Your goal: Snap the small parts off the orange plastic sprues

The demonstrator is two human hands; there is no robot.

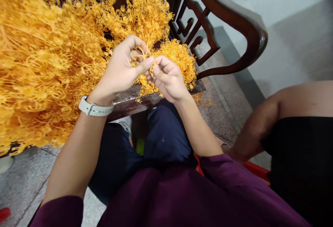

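Observation:
My left hand (126,65), with a pale watch band (95,109) on its wrist, pinches a thin orange-yellow plastic sprig (142,51) between thumb and fingers. Close against it, my right hand (169,77) is closed on a small piece of the same orange plastic (152,69). Whether both hands grip one single sprig I cannot tell. Just behind the right hand lies a small pile of orange plastic sprigs (180,58) on the seat edge. A much larger heap of them (52,64) fills the left side.
The heaps rest on a dark wooden bench (130,107) with a curved carved armrest (249,29) at the right. Another person's bent arm (265,123) is close on my right. Orange bits (205,102) lie on the floor beside the bench.

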